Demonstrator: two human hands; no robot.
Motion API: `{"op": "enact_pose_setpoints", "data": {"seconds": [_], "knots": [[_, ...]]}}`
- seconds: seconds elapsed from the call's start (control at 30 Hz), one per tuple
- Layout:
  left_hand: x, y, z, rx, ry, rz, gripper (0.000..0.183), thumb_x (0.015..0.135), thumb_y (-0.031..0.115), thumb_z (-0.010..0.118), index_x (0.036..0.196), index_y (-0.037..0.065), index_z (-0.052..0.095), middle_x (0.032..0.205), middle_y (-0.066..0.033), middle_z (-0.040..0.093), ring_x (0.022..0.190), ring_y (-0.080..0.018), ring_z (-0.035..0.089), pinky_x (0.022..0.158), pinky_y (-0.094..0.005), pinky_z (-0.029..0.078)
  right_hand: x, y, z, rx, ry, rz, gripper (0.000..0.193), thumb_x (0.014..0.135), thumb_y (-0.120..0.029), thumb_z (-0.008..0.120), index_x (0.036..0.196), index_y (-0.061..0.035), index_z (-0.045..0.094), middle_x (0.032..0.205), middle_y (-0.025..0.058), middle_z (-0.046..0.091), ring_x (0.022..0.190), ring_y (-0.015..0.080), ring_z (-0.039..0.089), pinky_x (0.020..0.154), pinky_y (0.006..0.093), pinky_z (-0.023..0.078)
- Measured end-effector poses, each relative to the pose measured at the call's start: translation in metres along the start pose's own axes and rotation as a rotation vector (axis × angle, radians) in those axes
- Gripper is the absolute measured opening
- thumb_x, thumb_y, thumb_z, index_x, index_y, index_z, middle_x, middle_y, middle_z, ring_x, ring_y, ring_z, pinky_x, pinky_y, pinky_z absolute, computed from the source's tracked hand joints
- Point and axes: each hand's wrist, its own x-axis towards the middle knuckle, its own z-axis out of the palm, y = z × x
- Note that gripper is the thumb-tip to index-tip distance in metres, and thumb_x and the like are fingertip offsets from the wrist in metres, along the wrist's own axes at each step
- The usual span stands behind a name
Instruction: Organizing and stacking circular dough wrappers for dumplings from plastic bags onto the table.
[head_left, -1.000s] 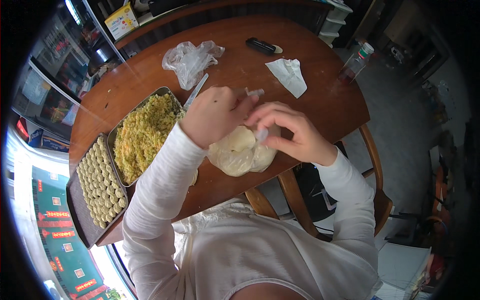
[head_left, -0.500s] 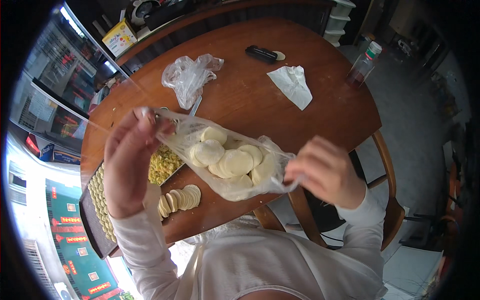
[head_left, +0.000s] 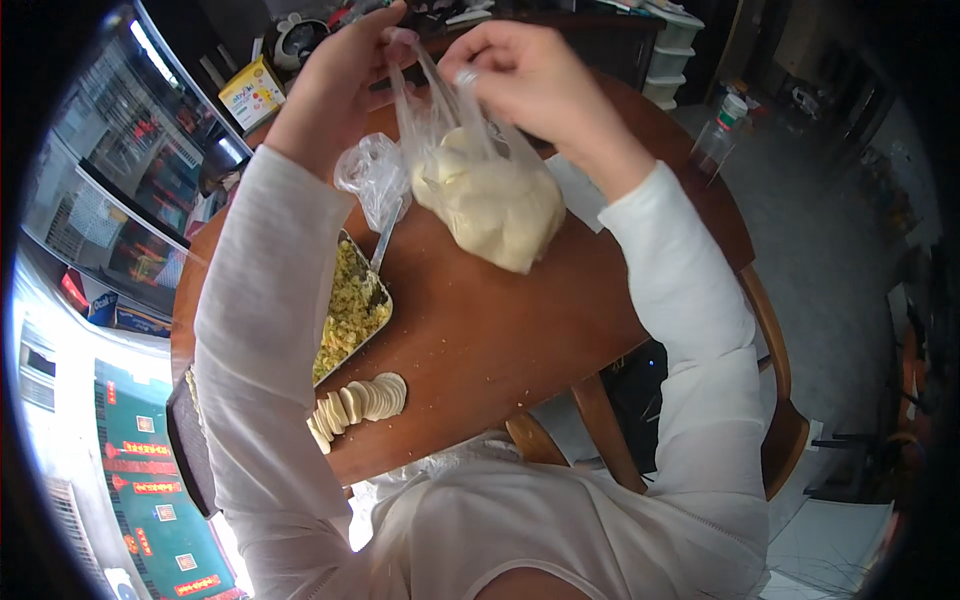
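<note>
A clear plastic bag [head_left: 490,215] full of round, pale dough wrappers hangs over the far part of the table. Closed on one of its gathered top ends is my left hand [head_left: 345,85]. My right hand [head_left: 535,85] pinches the other top end with bent fingers. Below my left forearm lies a metal tray [head_left: 388,312] of chopped yellow-green filling [head_left: 350,310], partly hidden by the sleeve. A flat metal utensil [head_left: 384,240] leans at its corner. Nearer me, a fanned row of dough wrappers [head_left: 365,400] rests on the wood.
The brown wooden table [head_left: 480,340] has a crumpled clear bag [head_left: 372,180] and white paper [head_left: 578,190]. A bottle [head_left: 716,140] stands at its right edge. A dark tray [head_left: 188,440] juts out at left, mostly covered by my arm. A wooden chair [head_left: 785,440] is at right.
Both hands have moved up and away from me, closer together. The bag, stretched sideways before, now hangs from its top ends with the wrappers bunched at the bottom.
</note>
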Motion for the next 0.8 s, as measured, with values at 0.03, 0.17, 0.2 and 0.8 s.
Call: {"op": "enact_pose_setpoints", "data": {"seconds": [0.03,0.17,0.2,0.8], "knots": [[0.002,0.007,0.011,0.105,-0.039,-0.009,0.039,0.104,0.046,0.063,0.095,0.009,0.071,0.086,-0.0006,0.064,0.088,-0.0177,0.062,0.084,-0.0396,0.05,0.008,0.016,0.001,-0.038,0.032,-0.024,0.023,0.093,-0.019,0.081,0.105,-0.0014,0.073,0.079,0.0013,0.071,0.068,0.0095,0.062,0.063,0.0281,0.049],[0.033,-0.032,0.003,0.261,0.162,0.032,0.048,0.101,0.051,0.064,0.107,0.004,0.076,0.094,-0.0031,0.068,0.089,-0.0184,0.06,0.083,-0.0374,0.047,0.032,0.074,0.032,-0.032,0.098,0.05,0.024,0.092,-0.014,0.083,0.108,-0.004,0.068,0.08,0.0006,0.07,0.069,0.0079,0.06,0.061,0.0266,0.046],[0.039,-0.045,-0.002,0.287,0.177,0.067,0.048,0.101,0.05,0.064,0.109,0.005,0.076,0.096,-0.0043,0.068,0.09,-0.0189,0.06,0.083,-0.0374,0.048,0.035,0.073,0.034,0.025,0.104,0.116,0.022,0.091,-0.012,0.081,0.107,-0.0041,0.067,0.082,0.0011,0.07,0.07,0.0082,0.06,0.061,0.0269,0.046],[0.021,-0.091,0.013,-0.013,-0.156,-0.167,0.046,0.113,0.042,0.041,0.128,0.005,0.065,0.106,-0.0102,0.079,0.101,-0.0226,0.074,0.098,-0.0387,0.054,0.085,0.135,0.006,0.291,-0.309,-0.068,0.012,0.101,-0.014,0.072,0.109,-0.0103,0.063,0.104,-0.0031,0.068,0.102,0.0082,0.063,0.096,0.0281,0.051]]}}
